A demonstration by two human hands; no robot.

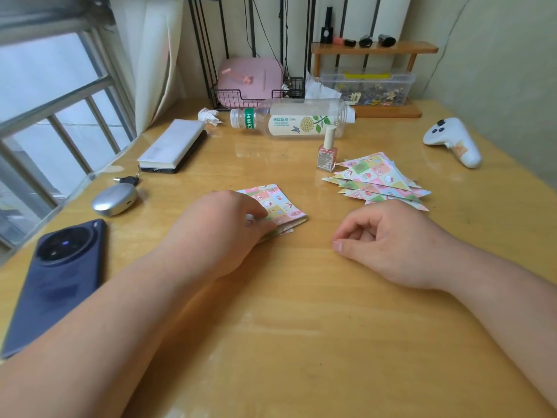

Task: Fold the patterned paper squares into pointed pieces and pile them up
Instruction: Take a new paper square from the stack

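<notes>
A small stack of patterned paper squares (pixel 278 208) lies on the wooden table (pixel 301 327) at its middle. My left hand (pixel 223 230) covers the stack's near left corner, with the fingertips curled onto the paper's edge. To the right lies a loose pile of folded pointed pieces (pixel 379 181) in the same pattern. My right hand (pixel 388 242) rests on the table just in front of that pile, its fingers loosely curled and holding nothing.
A pink nail polish bottle (pixel 328 152) stands next to the pile. Behind it a plastic bottle (pixel 295 119) lies on its side. A white controller (pixel 452 140) is at the right. A dark phone (pixel 60 276), an earbud case (pixel 114 199) and a power bank (pixel 174 146) are at the left.
</notes>
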